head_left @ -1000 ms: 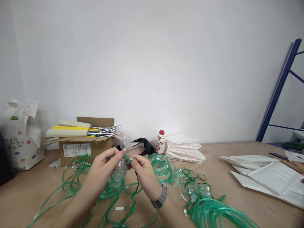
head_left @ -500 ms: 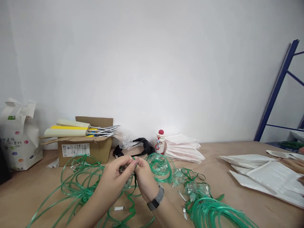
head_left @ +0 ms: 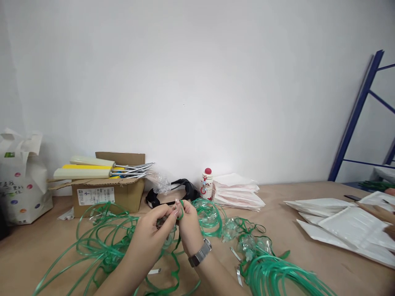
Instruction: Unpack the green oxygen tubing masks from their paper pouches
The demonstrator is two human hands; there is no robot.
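Both hands meet in front of me, fingertips pinched together. My left hand [head_left: 156,227] is closed around a clear plastic oxygen mask [head_left: 170,238], most of it hidden behind the fingers. My right hand [head_left: 188,226], wearing a watch on its wrist, pinches a green elastic strap [head_left: 181,210] that curls over at the fingertips. The rest of the strap hangs below and trails in waves onto the table. Coiled green tubing [head_left: 106,246] lies loosely to the left of my hands, and another coil [head_left: 212,225] sits just behind the right one.
Further masks [head_left: 248,244] and bundled green tubing [head_left: 277,273] lie at right. White pouches [head_left: 348,226] are beside another person's hand [head_left: 378,211]. Along the wall stand a paper bag [head_left: 27,185], a carton [head_left: 108,197] of long-handled tools, a black strap-like object [head_left: 151,199], a bottle [head_left: 207,185] and stacked pouches [head_left: 237,193].
The strap now makes a small loop at my right fingertips, and its hanging part has shifted. My hands stay together. At far right, a dark object has appeared near the other person's hand.
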